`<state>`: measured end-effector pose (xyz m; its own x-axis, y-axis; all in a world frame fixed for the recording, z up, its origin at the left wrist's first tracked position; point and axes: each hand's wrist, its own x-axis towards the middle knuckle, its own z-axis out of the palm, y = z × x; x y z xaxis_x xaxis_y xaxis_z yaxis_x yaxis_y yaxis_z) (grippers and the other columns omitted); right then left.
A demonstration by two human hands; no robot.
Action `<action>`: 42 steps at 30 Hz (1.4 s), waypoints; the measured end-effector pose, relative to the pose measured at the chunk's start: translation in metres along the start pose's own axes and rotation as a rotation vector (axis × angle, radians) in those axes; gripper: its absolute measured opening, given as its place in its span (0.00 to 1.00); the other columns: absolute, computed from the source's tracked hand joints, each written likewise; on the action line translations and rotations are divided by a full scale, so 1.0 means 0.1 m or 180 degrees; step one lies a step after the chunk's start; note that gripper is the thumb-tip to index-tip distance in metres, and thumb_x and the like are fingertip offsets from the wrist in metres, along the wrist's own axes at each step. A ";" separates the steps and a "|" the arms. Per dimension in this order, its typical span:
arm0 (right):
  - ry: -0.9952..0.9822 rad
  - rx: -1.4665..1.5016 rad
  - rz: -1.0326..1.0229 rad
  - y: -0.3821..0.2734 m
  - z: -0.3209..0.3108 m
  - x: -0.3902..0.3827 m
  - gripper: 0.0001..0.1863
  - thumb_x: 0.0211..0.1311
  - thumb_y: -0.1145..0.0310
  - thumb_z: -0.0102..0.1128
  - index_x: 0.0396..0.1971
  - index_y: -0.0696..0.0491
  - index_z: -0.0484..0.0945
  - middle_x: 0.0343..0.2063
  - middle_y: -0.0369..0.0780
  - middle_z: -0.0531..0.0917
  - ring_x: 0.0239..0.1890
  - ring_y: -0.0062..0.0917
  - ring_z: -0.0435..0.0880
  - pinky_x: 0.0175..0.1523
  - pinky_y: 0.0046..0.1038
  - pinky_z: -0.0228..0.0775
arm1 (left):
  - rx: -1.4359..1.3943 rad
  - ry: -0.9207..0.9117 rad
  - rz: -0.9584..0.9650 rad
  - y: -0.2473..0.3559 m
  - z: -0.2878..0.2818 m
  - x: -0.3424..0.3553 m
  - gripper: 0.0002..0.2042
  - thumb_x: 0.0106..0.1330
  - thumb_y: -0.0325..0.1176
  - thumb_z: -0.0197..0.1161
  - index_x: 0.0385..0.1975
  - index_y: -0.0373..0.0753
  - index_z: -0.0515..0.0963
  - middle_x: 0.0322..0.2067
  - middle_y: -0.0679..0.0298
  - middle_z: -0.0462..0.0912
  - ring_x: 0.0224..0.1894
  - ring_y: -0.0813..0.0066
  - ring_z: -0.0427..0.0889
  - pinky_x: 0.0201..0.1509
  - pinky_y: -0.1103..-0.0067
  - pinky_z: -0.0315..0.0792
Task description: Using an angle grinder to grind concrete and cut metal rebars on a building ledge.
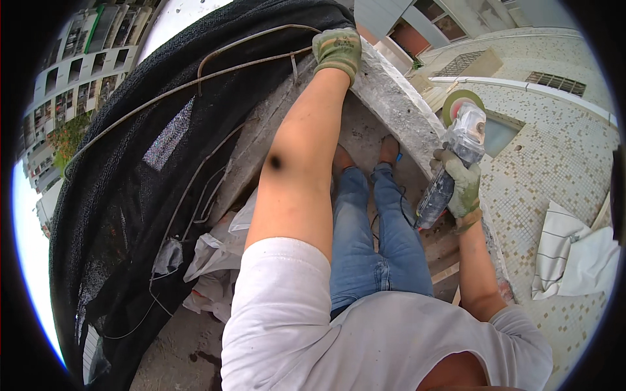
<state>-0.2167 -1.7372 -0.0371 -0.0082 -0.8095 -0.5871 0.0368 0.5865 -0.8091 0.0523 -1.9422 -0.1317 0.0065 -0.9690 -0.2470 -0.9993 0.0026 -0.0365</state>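
My right hand (462,182), in a dusty work glove, is closed round the body of an angle grinder (435,195). The grinder is tilted with its head up, and a round disc with a green rim (476,98) shows at its top, close to the tiled wall. My left hand (337,51), in a green-and-grey glove, is at the far end of a rough concrete ledge (391,88), beside black netting. Its fingers are bent over the ledge's corner; whether they grip the ledge, a rod or the netting is hidden.
Black mesh netting (130,143) with bent metal rods (248,70) runs along the left. White plastic bags (218,251) lie beside my legs. A mosaic-tiled wall (554,163) stands on the right, with a white cloth (567,251) against it. A cable (405,202) hangs near my knee.
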 end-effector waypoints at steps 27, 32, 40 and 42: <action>-0.0194 0.0022 0.0535 -0.05 0.43 -0.06 0.17 0.52 0.68 0.70 0.40 0.62 0.80 0.29 0.41 0.84 0.28 0.23 0.83 0.33 0.24 0.74 | -0.1335 0.0175 -0.0966 -0.52 0.71 -1.49 0.27 0.62 0.45 0.60 0.62 0.47 0.68 0.66 0.48 0.63 0.67 0.44 0.63 0.67 0.58 0.64; -0.0110 0.0142 0.0636 -0.04 0.51 -0.07 0.16 0.52 0.68 0.70 0.39 0.61 0.80 0.27 0.40 0.83 0.28 0.23 0.83 0.33 0.24 0.74 | -0.1867 0.0114 -0.1148 -0.62 0.74 -1.59 0.25 0.61 0.44 0.60 0.58 0.45 0.71 0.65 0.47 0.65 0.64 0.44 0.67 0.66 0.59 0.65; -0.0152 0.0163 0.0740 -0.13 0.64 0.09 0.15 0.52 0.69 0.69 0.38 0.60 0.80 0.26 0.38 0.82 0.27 0.22 0.82 0.32 0.24 0.74 | -0.1540 -0.0571 -0.0010 -0.41 0.36 -2.14 0.16 0.64 0.39 0.58 0.49 0.41 0.78 0.52 0.54 0.80 0.54 0.54 0.78 0.58 0.65 0.72; -0.0299 0.0179 0.0690 -0.15 0.69 0.17 0.15 0.51 0.68 0.71 0.38 0.59 0.81 0.25 0.37 0.81 0.26 0.22 0.82 0.31 0.24 0.73 | -0.2054 -0.0113 -0.0400 -0.36 0.28 -2.20 0.17 0.65 0.41 0.57 0.49 0.40 0.78 0.52 0.55 0.80 0.55 0.56 0.78 0.59 0.66 0.72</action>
<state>-0.1484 -1.7619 -0.0337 0.0990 -0.6653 -0.7400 0.0830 0.7466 -0.6601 0.0876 -1.7223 -0.1031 0.1147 -0.9435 -0.3109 -0.8118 -0.2694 0.5181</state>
